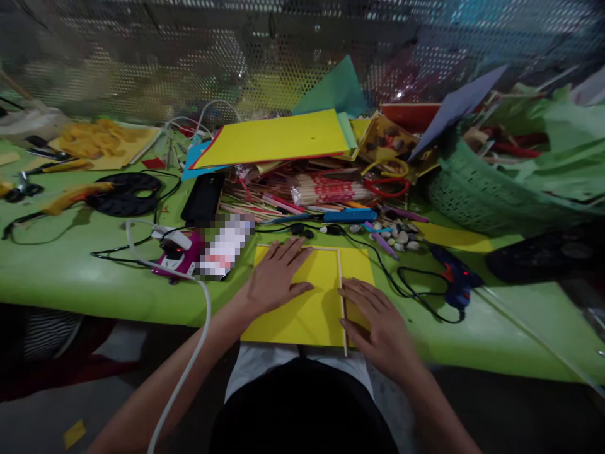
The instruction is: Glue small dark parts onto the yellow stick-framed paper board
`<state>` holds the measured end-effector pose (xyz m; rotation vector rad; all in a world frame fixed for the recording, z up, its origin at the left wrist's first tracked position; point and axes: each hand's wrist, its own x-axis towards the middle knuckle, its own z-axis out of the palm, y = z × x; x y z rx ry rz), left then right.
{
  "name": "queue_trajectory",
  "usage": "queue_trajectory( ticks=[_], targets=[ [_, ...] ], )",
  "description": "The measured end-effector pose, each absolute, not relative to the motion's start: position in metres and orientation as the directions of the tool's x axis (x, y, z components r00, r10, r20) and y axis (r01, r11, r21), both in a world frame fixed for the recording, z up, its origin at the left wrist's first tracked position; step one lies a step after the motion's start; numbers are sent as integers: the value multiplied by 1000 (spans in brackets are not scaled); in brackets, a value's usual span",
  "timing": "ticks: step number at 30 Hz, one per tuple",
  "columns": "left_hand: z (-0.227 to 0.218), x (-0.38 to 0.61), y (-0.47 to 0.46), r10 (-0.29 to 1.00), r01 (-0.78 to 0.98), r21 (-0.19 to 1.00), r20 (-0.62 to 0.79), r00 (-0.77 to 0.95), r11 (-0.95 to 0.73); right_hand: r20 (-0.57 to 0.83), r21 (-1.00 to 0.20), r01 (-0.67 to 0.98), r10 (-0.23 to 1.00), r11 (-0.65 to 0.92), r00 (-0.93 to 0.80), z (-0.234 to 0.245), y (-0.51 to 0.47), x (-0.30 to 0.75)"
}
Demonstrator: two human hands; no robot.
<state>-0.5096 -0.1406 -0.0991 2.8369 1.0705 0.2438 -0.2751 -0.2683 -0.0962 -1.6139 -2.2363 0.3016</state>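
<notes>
A yellow sheet of card (302, 318) lies on the table's front edge below me. My left hand (281, 277) rests flat on its left half, fingers spread, with fingertips at a thin stick (324, 248) along the card's top. A second thin wooden stick (340, 271) runs down the card from near that stick's right end, its lower tip passing the card's bottom edge. My right hand (378, 315) lies at the card's right side, fingers stretched out. Its fingertips and thumb touch the second stick from the right.
A glue gun (458, 280) with a cord lies to the right, near pebbles (401, 236) and a green basket (477, 189). Left are a phone (224, 249), a purple power strip (177, 255) and a white cable (204, 315) crossing my left arm. Coloured sheets (278, 139) lie behind.
</notes>
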Motion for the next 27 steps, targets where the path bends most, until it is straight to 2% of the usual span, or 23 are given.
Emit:
queue_trajectory(
  ticks=[11,27],
  targets=[
    [-103,-509,-139,657,640,150,131,743,-753,189,-448,840,951,306,-245,-92,-267,-275],
    [-104,-507,-136,661,642,159,143,737,-750,164,-463,840,959,283,-233,-85,-262,-277]
  ],
)
